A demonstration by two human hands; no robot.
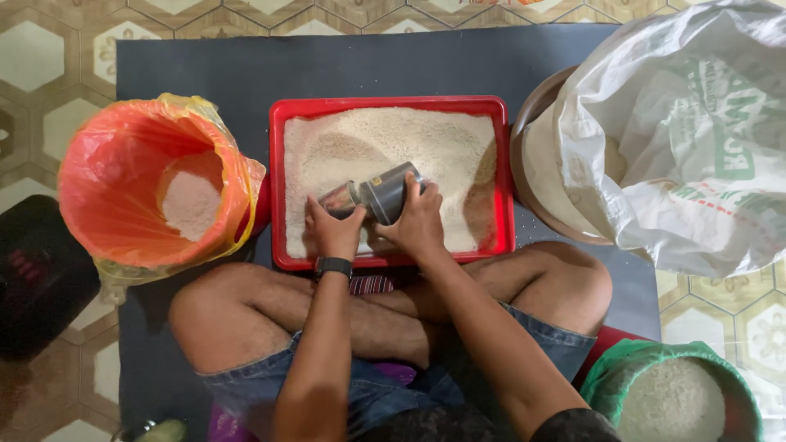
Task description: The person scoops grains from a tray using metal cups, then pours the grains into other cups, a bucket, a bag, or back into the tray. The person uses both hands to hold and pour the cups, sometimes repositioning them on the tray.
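At the far left a dark object (37, 274) is blurred and cut by the frame edge. The orange-lined bucket (143, 184) holds some rice, half hidden by its rim. In the middle, the red tray (391, 104) of rice lies on the mat. The left hand (334, 231) and right hand (419, 223) are both closed around a grey cylindrical container (385, 193) lying tilted over the tray's near part; its lower side is hidden. At right, a white sack (696, 131) covers most of a brown basin (532, 115).
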